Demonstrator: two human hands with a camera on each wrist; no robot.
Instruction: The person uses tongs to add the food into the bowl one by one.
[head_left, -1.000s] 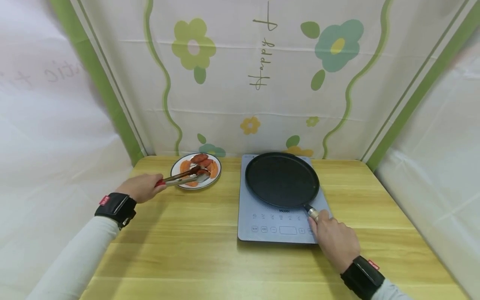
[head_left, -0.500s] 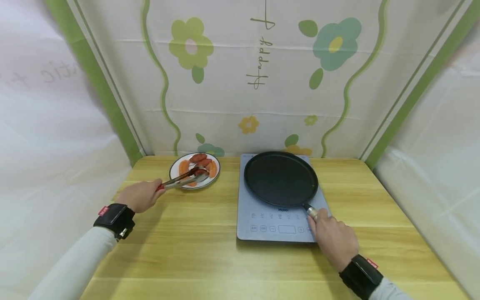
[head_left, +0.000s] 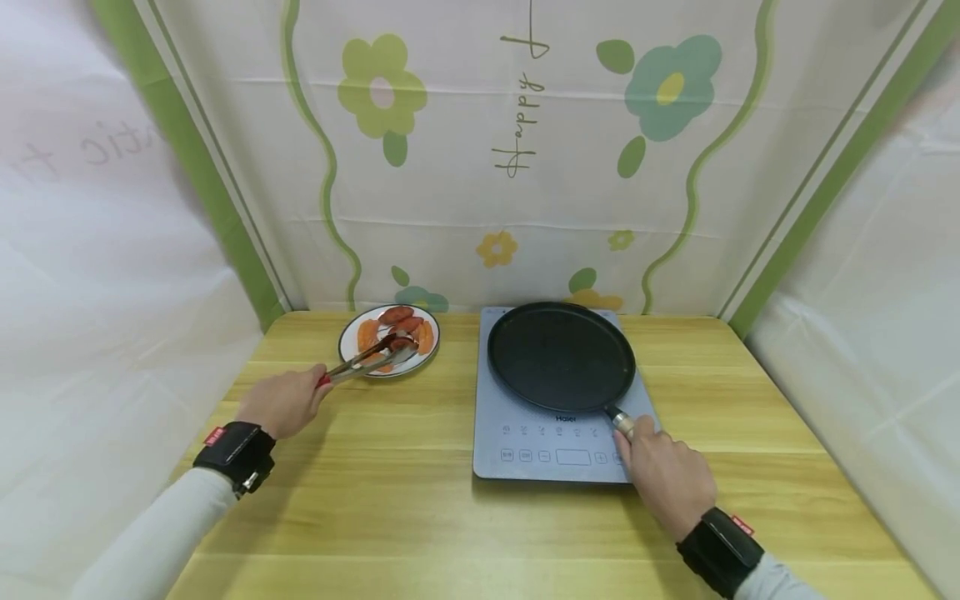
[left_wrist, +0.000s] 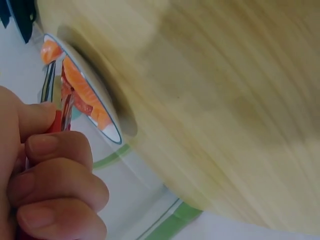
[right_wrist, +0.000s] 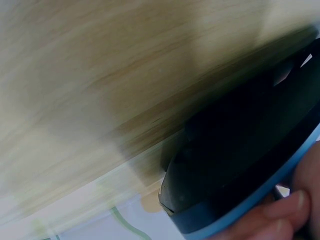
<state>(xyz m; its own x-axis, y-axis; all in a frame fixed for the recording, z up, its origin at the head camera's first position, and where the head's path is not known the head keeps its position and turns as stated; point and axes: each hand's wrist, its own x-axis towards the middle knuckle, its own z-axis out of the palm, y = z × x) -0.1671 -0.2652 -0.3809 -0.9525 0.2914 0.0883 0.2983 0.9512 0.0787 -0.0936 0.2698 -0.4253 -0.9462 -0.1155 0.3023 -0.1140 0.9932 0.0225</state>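
Note:
My left hand (head_left: pixel 283 402) grips red-handled metal tongs (head_left: pixel 362 364); in the left wrist view thumb and fingers curl round the red handle. The tong tips are over the white, dark-rimmed plate (head_left: pixel 351 331), at a dark red, sausage-like piece (head_left: pixel 402 342). More dark red pieces (head_left: pixel 396 315) and orange, pale-streaked slices (left_wrist: pixel 79 81) lie there. On the right, my right hand (head_left: pixel 667 475) holds the handle (head_left: pixel 621 422) of a flat black pan (head_left: pixel 561 357). No food shows in the pan, which sits on a grey induction cooker (head_left: pixel 517 437).
A wooden table (head_left: pixel 390 517) carries the plate and cooker. Behind it hangs a white curtain (head_left: pixel 450 167) with flowers, close to the plate and pan. White sheets (head_left: pixel 97 250) enclose both sides. The cooker's dark underside (right_wrist: pixel 240 135) fills much of the right wrist view.
My left hand has lowered slightly toward me, the tong tips staying over the plate. The head view has shifted a little. My right hand stays on the pan handle.

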